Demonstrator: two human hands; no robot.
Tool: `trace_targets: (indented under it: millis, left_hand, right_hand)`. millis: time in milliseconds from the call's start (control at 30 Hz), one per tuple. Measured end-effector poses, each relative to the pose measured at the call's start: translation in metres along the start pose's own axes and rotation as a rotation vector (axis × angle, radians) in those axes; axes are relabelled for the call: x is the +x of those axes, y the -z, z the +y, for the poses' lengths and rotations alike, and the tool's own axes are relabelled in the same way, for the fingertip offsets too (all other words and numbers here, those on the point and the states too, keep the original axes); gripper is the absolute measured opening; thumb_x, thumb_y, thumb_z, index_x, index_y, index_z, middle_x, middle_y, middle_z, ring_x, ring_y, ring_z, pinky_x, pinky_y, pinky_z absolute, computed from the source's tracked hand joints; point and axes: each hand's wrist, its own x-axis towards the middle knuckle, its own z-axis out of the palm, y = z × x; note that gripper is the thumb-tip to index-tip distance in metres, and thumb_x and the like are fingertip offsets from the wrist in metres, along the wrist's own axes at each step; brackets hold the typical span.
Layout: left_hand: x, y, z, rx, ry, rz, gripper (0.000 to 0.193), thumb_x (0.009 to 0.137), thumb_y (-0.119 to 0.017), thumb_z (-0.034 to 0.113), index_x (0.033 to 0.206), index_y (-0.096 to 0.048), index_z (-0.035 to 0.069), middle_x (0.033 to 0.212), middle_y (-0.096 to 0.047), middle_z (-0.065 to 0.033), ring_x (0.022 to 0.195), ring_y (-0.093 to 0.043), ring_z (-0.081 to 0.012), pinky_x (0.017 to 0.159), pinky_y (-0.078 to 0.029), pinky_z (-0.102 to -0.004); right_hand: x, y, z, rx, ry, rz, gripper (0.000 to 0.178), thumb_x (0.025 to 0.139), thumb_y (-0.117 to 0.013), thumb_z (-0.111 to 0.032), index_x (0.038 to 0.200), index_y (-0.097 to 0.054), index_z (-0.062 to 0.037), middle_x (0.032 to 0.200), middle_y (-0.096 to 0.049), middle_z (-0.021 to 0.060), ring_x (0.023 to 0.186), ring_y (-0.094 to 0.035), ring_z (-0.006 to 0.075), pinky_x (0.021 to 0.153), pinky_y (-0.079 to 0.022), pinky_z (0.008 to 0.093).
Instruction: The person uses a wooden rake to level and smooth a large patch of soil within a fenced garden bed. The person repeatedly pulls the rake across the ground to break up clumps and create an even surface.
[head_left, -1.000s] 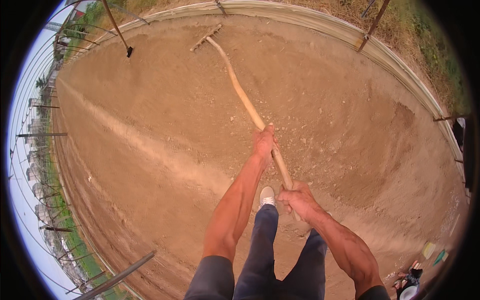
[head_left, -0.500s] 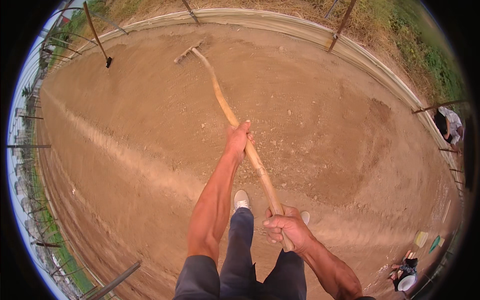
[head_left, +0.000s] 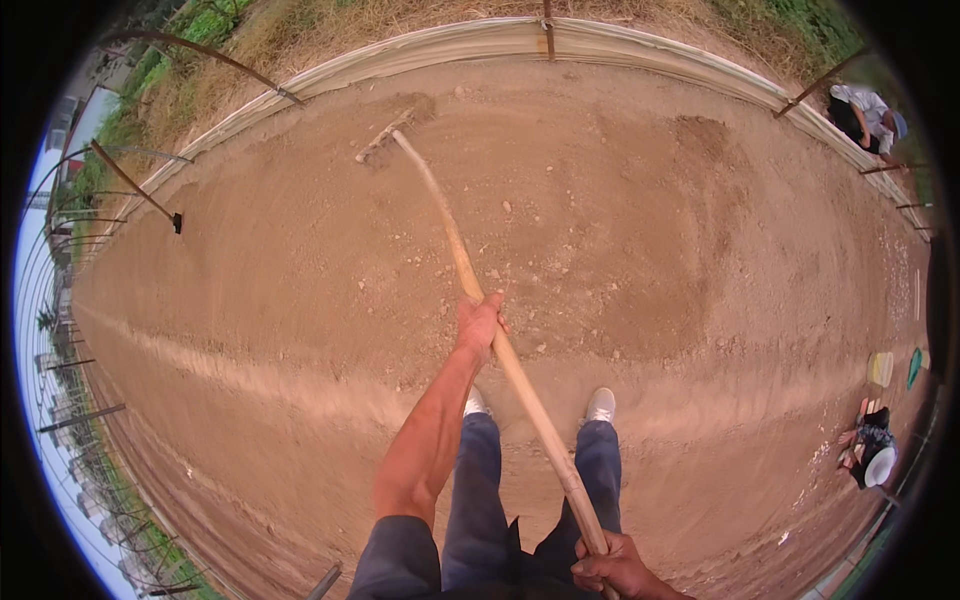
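Drawn back since the earlier frames, the right hand [head_left: 623, 568] sits lower in the view, and the rake's head [head_left: 384, 137] appears closer to the person, while both shoes [head_left: 601, 405] now show side by side. The right fingers are wrapped around the wooden handle [head_left: 530, 400] near its butt, beside the right thigh. The left hand [head_left: 482, 325] is closed around the same handle farther up, with its thumb lying along the shaft. From those left fingers the handle runs forward and slightly left, bending a little on its way to the toothed head, which rests on brown soil [head_left: 300, 250], well beyond the grip. Past the head, a band of pale sheeting [head_left: 440, 55] bounds the ground, near enough to limit forward reach. Loose, clod-strewn soil spreads broadly to either side of the handle. A slanting pole [head_left: 135, 183] stands well apart to the left; one person [head_left: 865, 118] is beyond the sheeting at upper right, another [head_left: 870, 447] well off at right.
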Motion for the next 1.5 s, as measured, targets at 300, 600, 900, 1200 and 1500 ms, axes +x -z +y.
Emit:
trace_targets:
  millis: [300, 600, 900, 1200, 1500]
  left_hand:
    - [-0.053, -0.126, -0.075, -0.023, 0.162, -0.223, 0.025, 0.086, -0.061, 0.020, 0.088, -0.039, 0.009, 0.067, -0.043, -0.0004, 0.046, -0.044, -0.0087, 0.037, -0.041, -0.0258]
    - [-0.105, -0.196, -0.171, 0.103, 0.274, -0.107, 0.022, 0.083, -0.061, 0.021, 0.084, -0.045, 0.005, 0.055, -0.043, -0.0019, 0.038, -0.041, -0.0126, 0.033, -0.038, -0.0279]
    - [-0.027, -0.187, -0.156, 0.244, 0.172, 0.009, 0.021, 0.083, -0.063, 0.020, 0.073, -0.049, 0.008, 0.059, -0.044, -0.0012, 0.043, -0.041, -0.0110, 0.036, -0.038, -0.0284]
    - [0.043, -0.212, -0.193, 1.020, -0.327, 0.123, 0.039, 0.085, -0.062, 0.028, 0.095, -0.044, -0.005, 0.069, -0.057, -0.0184, 0.052, -0.060, -0.0289, 0.045, -0.048, -0.0401]
    - [-0.169, -0.248, -0.312, 0.666, 0.180, 0.024, 0.038, 0.084, -0.062, 0.026, 0.094, -0.039, -0.002, 0.063, -0.057, -0.0165, 0.047, -0.057, -0.0249, 0.043, -0.047, -0.0369]
  right_hand:
    - [-0.058, 0.087, 0.151, -0.149, 0.198, 0.332, 0.026, 0.077, -0.063, -0.019, 0.095, -0.060, -0.0002, 0.074, -0.062, 0.0177, 0.065, -0.060, 0.0253, 0.058, -0.048, 0.0358]
    - [-0.090, 0.127, 0.186, -0.272, 0.095, 0.634, 0.028, 0.076, -0.065, -0.029, 0.093, -0.062, -0.0072, 0.070, -0.061, 0.0062, 0.065, -0.057, 0.0181, 0.055, -0.046, 0.0350]
    - [0.001, 0.140, 0.154, -0.299, -0.022, 0.586, 0.014, 0.068, -0.065, -0.009, 0.078, -0.058, -0.0055, 0.067, -0.058, 0.0063, 0.065, -0.057, 0.0169, 0.065, -0.049, 0.0304]
    - [-0.016, 0.209, 0.190, -0.136, -0.030, 0.422, 0.015, 0.067, -0.067, -0.010, 0.077, -0.057, -0.0058, 0.065, -0.058, 0.0038, 0.063, -0.056, 0.0133, 0.060, -0.047, 0.0282]
    - [-0.168, 0.320, 0.431, -0.121, -0.058, 0.658, 0.017, 0.080, -0.062, -0.014, 0.094, -0.064, -0.0040, 0.065, -0.059, 0.0061, 0.056, -0.057, 0.0158, 0.048, -0.046, 0.0307]
